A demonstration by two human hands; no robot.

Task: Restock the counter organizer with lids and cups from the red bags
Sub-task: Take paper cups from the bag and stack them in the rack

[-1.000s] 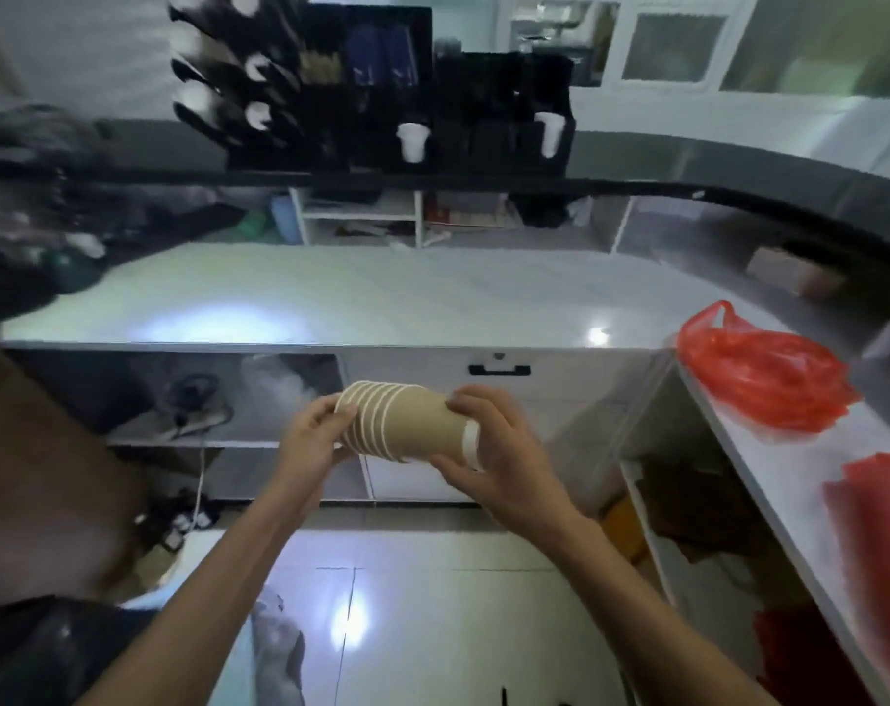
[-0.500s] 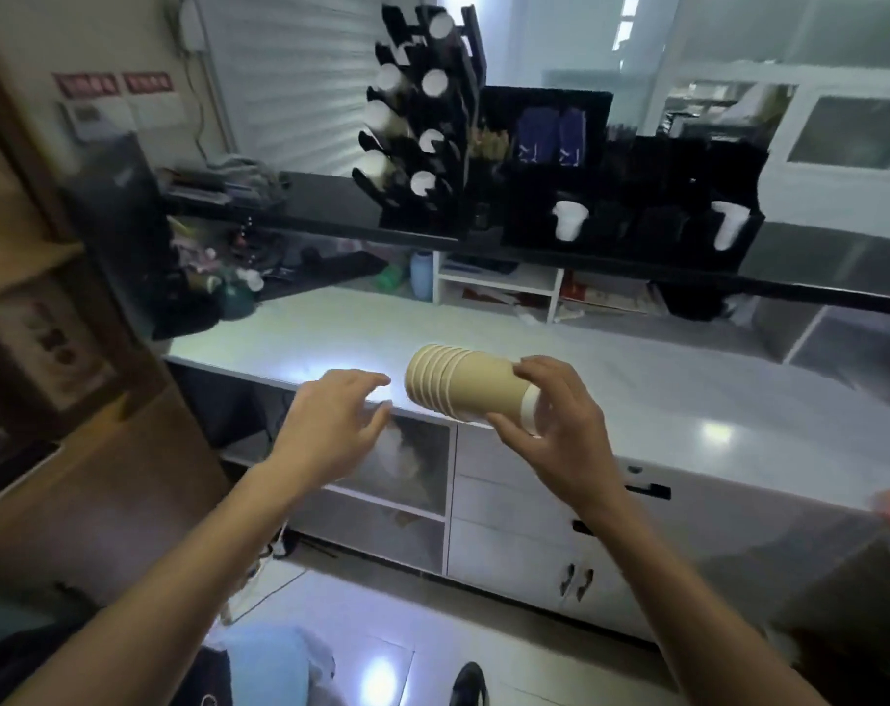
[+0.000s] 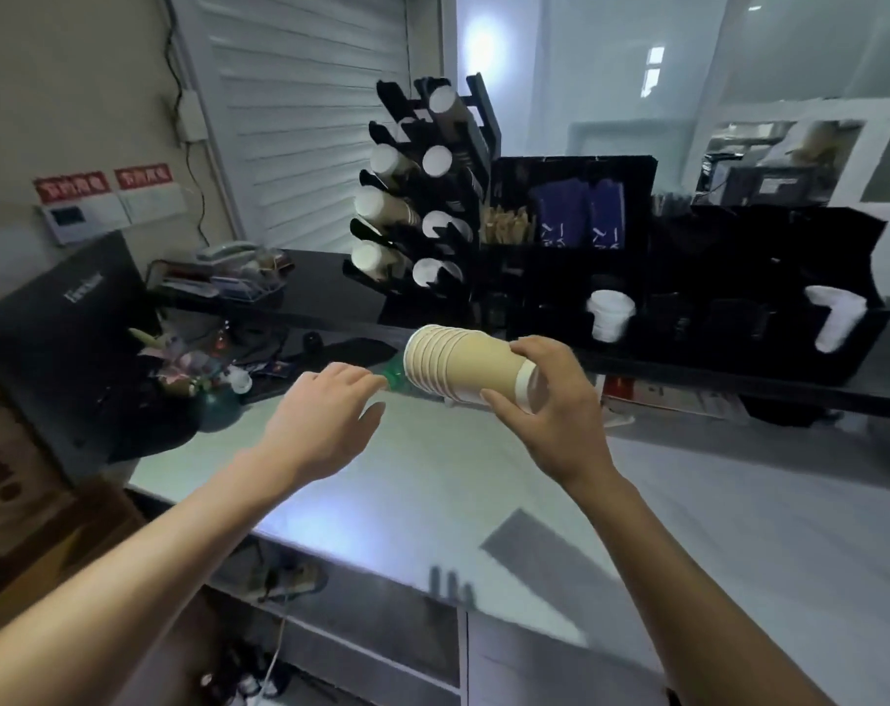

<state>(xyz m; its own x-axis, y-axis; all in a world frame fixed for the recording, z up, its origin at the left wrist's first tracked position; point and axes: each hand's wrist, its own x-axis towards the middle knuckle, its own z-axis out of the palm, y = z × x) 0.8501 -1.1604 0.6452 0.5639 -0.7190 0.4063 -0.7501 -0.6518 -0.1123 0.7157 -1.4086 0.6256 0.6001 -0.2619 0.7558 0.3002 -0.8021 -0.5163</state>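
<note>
Sideways, cup stack (image 3: 463,368) held by right hand (image 3: 555,400), left hand (image 3: 325,415) empty

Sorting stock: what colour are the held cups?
Tan, with white base band on the cup stack; head view.

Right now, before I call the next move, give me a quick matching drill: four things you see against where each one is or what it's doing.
1. stack of paper cups
2. left hand
3. white cups
4. cup rack

A. in the black organizer
B. open beside the stack's rims
C. held in the right hand
D. upright, left of the organizer

Pairs: 1-C, 2-B, 3-A, 4-D
</note>
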